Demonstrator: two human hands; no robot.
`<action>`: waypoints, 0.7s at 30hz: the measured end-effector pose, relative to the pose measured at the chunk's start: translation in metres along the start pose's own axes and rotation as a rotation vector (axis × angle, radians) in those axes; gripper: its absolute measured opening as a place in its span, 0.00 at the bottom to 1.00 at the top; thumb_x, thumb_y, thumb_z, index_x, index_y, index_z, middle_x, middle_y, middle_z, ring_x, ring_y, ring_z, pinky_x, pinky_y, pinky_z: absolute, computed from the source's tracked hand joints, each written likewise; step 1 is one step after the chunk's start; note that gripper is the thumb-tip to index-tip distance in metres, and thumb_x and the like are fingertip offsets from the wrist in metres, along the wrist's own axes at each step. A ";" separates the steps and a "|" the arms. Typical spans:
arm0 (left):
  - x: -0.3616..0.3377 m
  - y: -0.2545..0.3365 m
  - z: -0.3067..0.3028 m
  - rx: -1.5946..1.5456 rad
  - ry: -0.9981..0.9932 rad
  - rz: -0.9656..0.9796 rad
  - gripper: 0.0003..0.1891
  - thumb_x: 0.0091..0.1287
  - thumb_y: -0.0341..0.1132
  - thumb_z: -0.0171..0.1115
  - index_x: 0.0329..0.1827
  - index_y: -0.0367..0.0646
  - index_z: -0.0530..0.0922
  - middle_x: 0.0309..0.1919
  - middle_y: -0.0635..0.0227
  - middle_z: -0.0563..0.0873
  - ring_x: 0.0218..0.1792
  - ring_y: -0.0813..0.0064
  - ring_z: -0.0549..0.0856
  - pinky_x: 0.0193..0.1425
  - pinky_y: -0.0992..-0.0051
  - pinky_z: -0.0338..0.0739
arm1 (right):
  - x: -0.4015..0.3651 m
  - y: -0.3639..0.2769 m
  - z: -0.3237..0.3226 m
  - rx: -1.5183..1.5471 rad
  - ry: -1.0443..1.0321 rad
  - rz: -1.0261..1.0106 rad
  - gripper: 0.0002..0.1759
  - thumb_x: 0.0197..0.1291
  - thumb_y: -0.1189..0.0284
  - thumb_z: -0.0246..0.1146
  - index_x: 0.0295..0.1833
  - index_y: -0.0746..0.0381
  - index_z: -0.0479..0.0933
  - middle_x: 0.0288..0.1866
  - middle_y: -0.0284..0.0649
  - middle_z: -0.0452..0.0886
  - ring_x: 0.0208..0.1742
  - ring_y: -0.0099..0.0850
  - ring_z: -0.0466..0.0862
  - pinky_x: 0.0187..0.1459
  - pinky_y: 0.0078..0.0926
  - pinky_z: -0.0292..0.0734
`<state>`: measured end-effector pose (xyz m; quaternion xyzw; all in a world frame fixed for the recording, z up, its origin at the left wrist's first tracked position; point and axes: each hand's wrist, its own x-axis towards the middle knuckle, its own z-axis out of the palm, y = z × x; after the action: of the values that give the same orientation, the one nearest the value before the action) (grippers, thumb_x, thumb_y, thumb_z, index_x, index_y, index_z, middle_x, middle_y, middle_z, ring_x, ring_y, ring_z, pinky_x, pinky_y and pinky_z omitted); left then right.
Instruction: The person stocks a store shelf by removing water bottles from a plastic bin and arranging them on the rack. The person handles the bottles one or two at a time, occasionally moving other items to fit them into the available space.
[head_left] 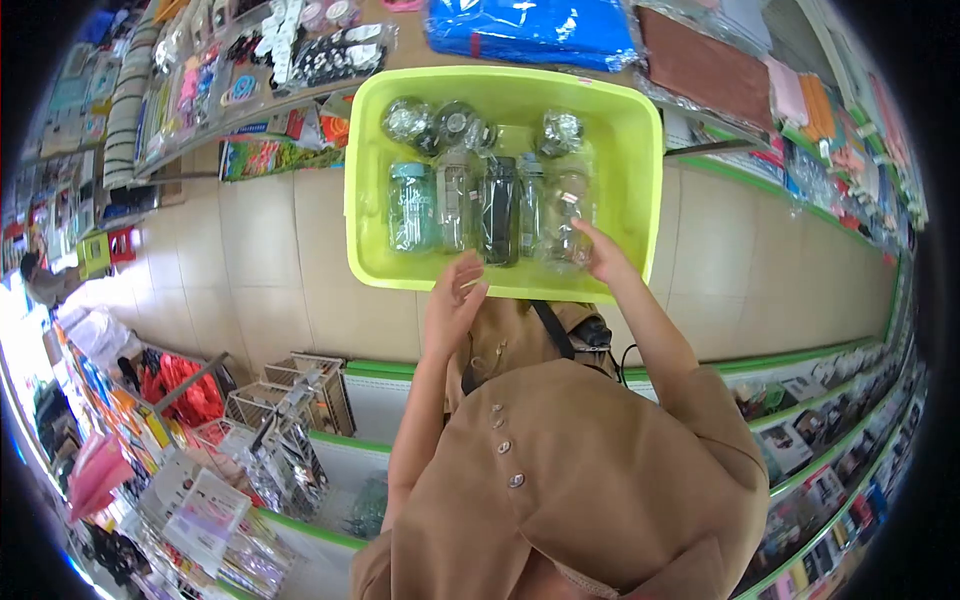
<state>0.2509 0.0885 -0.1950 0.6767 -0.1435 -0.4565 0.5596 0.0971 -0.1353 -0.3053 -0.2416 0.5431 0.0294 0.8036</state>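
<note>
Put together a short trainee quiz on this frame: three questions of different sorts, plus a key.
1. Multiple choice: what colour is the basin?
A) blue
B) yellow-green
C) brown
2. True or false: the person's right hand touches the clear bottle at the right end of the near row.
3. Fill in: the leftmost bottle in that row has a ____ cap.

Key: 1 B; 2 true; 3 blue-green.

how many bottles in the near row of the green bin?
5. Left to right: teal-lidded bottle, greyish bottle, black bottle, slim bottle, clear bottle by the right hand. Plastic glare could hide another.
</note>
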 end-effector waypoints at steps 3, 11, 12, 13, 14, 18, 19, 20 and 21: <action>0.021 -0.004 0.006 -0.077 -0.030 -0.051 0.31 0.58 0.29 0.59 0.64 0.41 0.55 0.54 0.56 0.71 0.55 0.68 0.72 0.55 0.70 0.70 | -0.042 0.018 0.034 -0.001 -0.215 -0.154 0.39 0.45 0.65 0.68 0.62 0.63 0.57 0.54 0.44 0.70 0.54 0.34 0.71 0.55 0.31 0.65; 0.026 -0.038 -0.029 -0.502 -0.058 -0.221 0.32 0.58 0.35 0.58 0.64 0.41 0.55 0.55 0.62 0.70 0.53 0.69 0.73 0.56 0.68 0.70 | -0.081 0.024 0.102 -0.663 -0.170 -0.641 0.38 0.46 0.56 0.67 0.60 0.64 0.62 0.52 0.44 0.72 0.51 0.32 0.73 0.51 0.27 0.67; 0.019 -0.039 -0.036 -0.498 -0.049 -0.225 0.32 0.58 0.35 0.58 0.64 0.41 0.55 0.55 0.62 0.70 0.53 0.69 0.73 0.56 0.68 0.70 | -0.069 0.021 0.097 -0.659 -0.179 -0.636 0.38 0.46 0.56 0.67 0.60 0.64 0.62 0.52 0.44 0.72 0.51 0.32 0.73 0.51 0.27 0.67; 0.010 -0.040 -0.042 -0.605 -0.038 -0.203 0.32 0.57 0.36 0.58 0.64 0.42 0.56 0.55 0.62 0.71 0.53 0.68 0.73 0.56 0.67 0.70 | -0.051 0.019 0.089 -0.585 -0.094 -0.589 0.37 0.46 0.54 0.66 0.58 0.64 0.65 0.51 0.44 0.72 0.51 0.33 0.73 0.51 0.27 0.68; 0.002 -0.040 -0.048 -0.714 -0.025 -0.178 0.31 0.57 0.36 0.59 0.63 0.43 0.57 0.55 0.63 0.71 0.54 0.67 0.73 0.57 0.66 0.69 | -0.033 0.017 0.080 -0.512 -0.012 -0.540 0.37 0.45 0.52 0.66 0.56 0.64 0.67 0.50 0.45 0.73 0.51 0.34 0.73 0.51 0.27 0.68; -0.028 -0.046 -0.067 -0.915 -0.005 -0.115 0.33 0.54 0.42 0.63 0.61 0.42 0.61 0.52 0.62 0.74 0.52 0.65 0.75 0.56 0.62 0.71 | 0.065 0.029 0.049 -0.688 0.146 -0.315 0.48 0.43 0.54 0.69 0.63 0.68 0.54 0.52 0.46 0.71 0.51 0.33 0.72 0.52 0.29 0.67; -0.033 -0.047 -0.068 -0.910 0.014 -0.113 0.33 0.54 0.42 0.63 0.61 0.42 0.61 0.52 0.62 0.74 0.52 0.65 0.75 0.56 0.62 0.71 | 0.089 0.038 0.050 -0.710 0.185 -0.273 0.54 0.40 0.52 0.70 0.65 0.69 0.49 0.54 0.49 0.70 0.52 0.36 0.72 0.53 0.31 0.67; -0.039 -0.049 -0.067 -0.926 0.053 -0.102 0.32 0.53 0.42 0.63 0.60 0.41 0.62 0.51 0.61 0.75 0.51 0.64 0.76 0.55 0.62 0.72 | 0.106 0.046 0.056 -0.711 0.164 -0.263 0.54 0.40 0.52 0.70 0.65 0.69 0.49 0.54 0.49 0.70 0.52 0.36 0.72 0.53 0.31 0.67; -0.046 -0.052 -0.067 -0.941 0.092 -0.089 0.32 0.53 0.43 0.64 0.59 0.41 0.63 0.50 0.61 0.76 0.50 0.64 0.77 0.54 0.62 0.73 | 0.112 0.050 0.070 -0.809 0.247 -0.295 0.59 0.37 0.51 0.71 0.66 0.69 0.45 0.56 0.53 0.67 0.55 0.39 0.71 0.54 0.34 0.67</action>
<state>0.2611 0.1802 -0.2233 0.3745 0.1330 -0.4652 0.7910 0.1875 -0.0860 -0.4022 -0.6130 0.5396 0.0951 0.5692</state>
